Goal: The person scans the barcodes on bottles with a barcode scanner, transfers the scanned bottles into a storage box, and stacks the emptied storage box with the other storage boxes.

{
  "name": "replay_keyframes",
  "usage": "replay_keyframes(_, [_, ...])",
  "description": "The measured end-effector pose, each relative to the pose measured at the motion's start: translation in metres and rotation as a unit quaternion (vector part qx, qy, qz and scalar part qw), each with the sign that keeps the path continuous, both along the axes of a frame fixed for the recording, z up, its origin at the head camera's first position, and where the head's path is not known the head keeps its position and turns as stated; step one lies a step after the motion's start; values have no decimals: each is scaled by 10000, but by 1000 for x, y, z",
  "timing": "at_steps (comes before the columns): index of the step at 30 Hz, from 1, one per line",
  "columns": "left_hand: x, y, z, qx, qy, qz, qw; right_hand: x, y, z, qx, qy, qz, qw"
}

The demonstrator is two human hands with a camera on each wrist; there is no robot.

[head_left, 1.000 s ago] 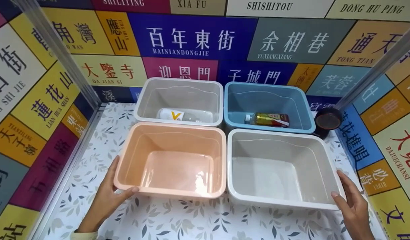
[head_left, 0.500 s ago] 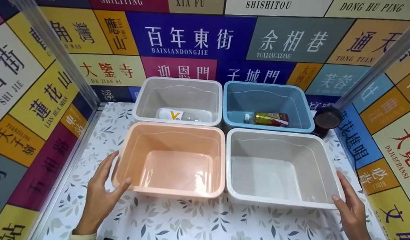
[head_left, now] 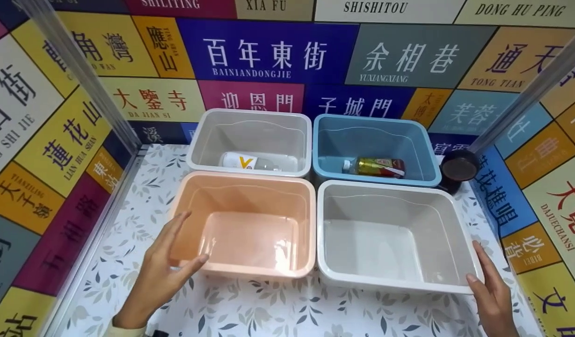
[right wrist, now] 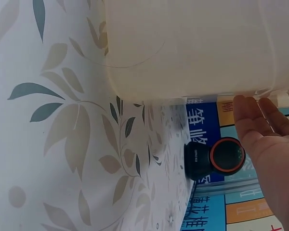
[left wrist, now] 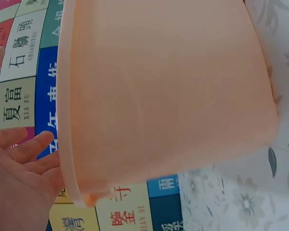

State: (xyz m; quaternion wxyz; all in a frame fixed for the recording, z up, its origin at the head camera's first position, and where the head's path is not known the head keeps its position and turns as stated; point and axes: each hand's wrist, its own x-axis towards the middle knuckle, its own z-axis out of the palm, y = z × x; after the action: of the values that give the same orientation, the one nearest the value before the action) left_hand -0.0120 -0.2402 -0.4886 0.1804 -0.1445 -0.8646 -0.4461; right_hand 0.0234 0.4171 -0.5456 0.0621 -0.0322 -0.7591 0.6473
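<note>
My left hand [head_left: 160,274] hovers with spread fingers at the front left corner of the peach plastic bin [head_left: 308,224], overlapping its rim in the head view. In the left wrist view, the fingers [left wrist: 36,147] of that hand are fairly straight beside the bin's rim, gripping nothing. At the front right corner of the off-white bin [head_left: 376,203] is my right hand [head_left: 497,292], thumb by the rim and fingers along the outer wall. The right wrist view has these fingers [right wrist: 245,113] nearly straight against the wall. Both bins have nothing inside.
Behind stand a grey bin [head_left: 250,124] with a white-labelled bottle [head_left: 240,161] lying in it and a blue bin [head_left: 376,133] with a yellow-and-red-labelled bottle [head_left: 381,167]. A round black device [head_left: 459,166] is at the back right. Sign-printed walls enclose the leaf-patterned tabletop [head_left: 264,309].
My left hand let go of the peach bin's left side, drew off leftward, then came back right over its front corner. My right hand has stayed at the off-white bin.
</note>
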Motion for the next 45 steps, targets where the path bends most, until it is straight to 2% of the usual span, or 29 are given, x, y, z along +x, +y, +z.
replay_keyframes(6, [-4, 19, 1, -325, -85, -120, 9994, 1, 5, 1, 188, -147, -48, 9997])
replay_keyframes(15, [-10, 43, 3, -485, -337, -427, 9973, -3, 1, 6, 421, -408, -260, 9979])
replay_keyframes(21, [-12, 59, 6, -676, -506, -637, 9944, -4, -3, 9, 482, -431, -328, 9974])
replay_keyframes(30, [-17, 90, 9, -1066, -392, -974, 9887, -2, -5, 10, 1123, -563, -564, 9905])
replay_keyframes(33, [-18, 100, 11, -1112, -407, -1052, 9874, -1, -6, 10, 1011, -622, -668, 9907])
replay_keyframes(39, [-19, 120, 12, -1198, -357, -1236, 9844, -2, -11, 15, 417, -926, -1030, 9895])
replay_keyframes(45, [-19, 143, 11, -1355, -176, -1450, 9799, -2, -15, 19, 429, -1132, -1311, 9840])
